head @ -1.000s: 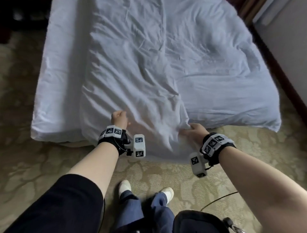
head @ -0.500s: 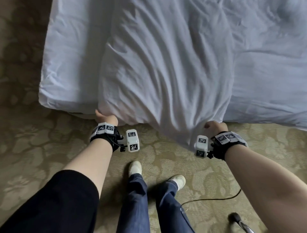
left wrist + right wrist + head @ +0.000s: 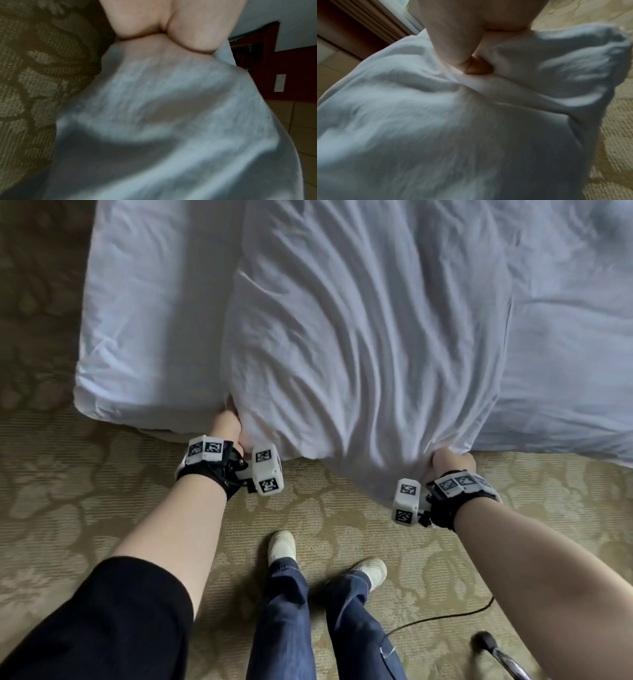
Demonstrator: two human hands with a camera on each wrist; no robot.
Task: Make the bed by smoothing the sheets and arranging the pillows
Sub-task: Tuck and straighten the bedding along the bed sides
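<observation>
Patterned olive-gold carpet (image 3: pixel 61 508) runs under the foot of a white-sheeted bed (image 3: pixel 144 337), where a wrinkled white cotton duvet (image 3: pixel 370 344) lies folded lengthwise down the middle, its near edge hanging off the end. Left hand (image 3: pixel 228 419) and right hand (image 3: pixel 451 462) each clutch a bunched corner of that edge. Judgement: draw both corners evenly, spread them apart to open the fold, keep the fabric off the carpet.

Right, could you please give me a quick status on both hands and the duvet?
Left hand and right hand each grip the white duvet at its near edge. Duvet creased, overhanging the bed's foot. Black cable on carpet behind the feet.
</observation>
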